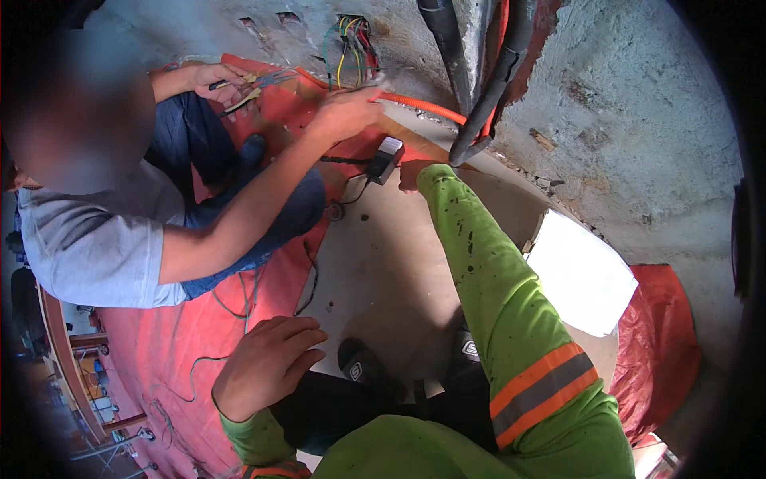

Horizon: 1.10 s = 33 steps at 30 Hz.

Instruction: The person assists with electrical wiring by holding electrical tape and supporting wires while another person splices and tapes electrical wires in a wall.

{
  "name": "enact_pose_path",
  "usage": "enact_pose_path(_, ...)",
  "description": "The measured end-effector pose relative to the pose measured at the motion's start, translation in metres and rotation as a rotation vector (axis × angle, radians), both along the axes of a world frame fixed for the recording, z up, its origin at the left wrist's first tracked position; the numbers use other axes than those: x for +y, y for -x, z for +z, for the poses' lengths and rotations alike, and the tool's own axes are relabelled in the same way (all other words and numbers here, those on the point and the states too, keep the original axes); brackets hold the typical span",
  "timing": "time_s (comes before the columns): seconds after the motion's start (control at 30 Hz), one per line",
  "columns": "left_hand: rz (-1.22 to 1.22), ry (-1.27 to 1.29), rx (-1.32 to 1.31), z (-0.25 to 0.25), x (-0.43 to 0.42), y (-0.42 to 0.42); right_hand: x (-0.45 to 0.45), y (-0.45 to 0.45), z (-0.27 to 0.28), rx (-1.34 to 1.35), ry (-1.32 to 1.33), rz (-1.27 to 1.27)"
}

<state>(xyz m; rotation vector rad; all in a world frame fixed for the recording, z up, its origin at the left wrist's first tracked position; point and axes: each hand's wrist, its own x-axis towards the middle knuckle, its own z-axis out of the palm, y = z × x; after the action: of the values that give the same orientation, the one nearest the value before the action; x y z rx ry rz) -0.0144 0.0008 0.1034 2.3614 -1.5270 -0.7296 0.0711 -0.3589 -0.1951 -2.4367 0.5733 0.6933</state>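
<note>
My left hand [267, 367] hovers near my left knee with its fingers loosely bent and apart, holding nothing that I can see. At the end of a green sleeve, my right hand [408, 176] reaches forward to the floor, just right of a black box with a white top [385, 160] and a cable. Most of its fingers are hidden, so any grip is unclear. Beyond it runs an orange corrugated conduit [423, 104]. Loose coloured wires [351, 56] come out of a wall box opening.
A crouching co-worker's hand [347, 112] is by the wires; the other hand [217, 84] holds a tool with yellowish handles. Thick black pipes [503, 80] run down the wall. White sheets [578, 271] lie at right. Red sheeting [171, 343] and thin cables cover the floor at left.
</note>
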Motion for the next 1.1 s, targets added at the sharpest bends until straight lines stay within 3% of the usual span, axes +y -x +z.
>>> enact_pose_path(0.1, -0.003, 0.009, -0.005, 0.0, 0.0, 0.001, 0.002, -0.002, 0.006, 0.092, 0.025, 0.095)
enact_pose_path(0.4, -0.01, 0.014, -0.024, 0.0, 0.001, 0.0, -0.003, -0.009, -0.043, -0.307, 0.244, 0.088)
enact_pose_path(0.5, 0.006, 0.013, -0.018, 0.0, 0.002, 0.0, -0.007, -0.01, -0.032, -0.254, 0.18, 0.187)
enact_pose_path(0.6, 0.018, -0.029, -0.012, 0.002, 0.002, -0.001, 0.001, 0.0, -0.001, -0.236, 0.093, 0.069)
enact_pose_path(0.77, 0.013, -0.027, -0.01, 0.001, 0.003, -0.001, -0.007, -0.013, -0.041, -0.264, 0.161, 0.145)
enact_pose_path(1.1, 0.011, 0.022, -0.009, -0.004, 0.006, -0.001, -0.005, -0.01, -0.034, -0.297, 0.126, 0.095)
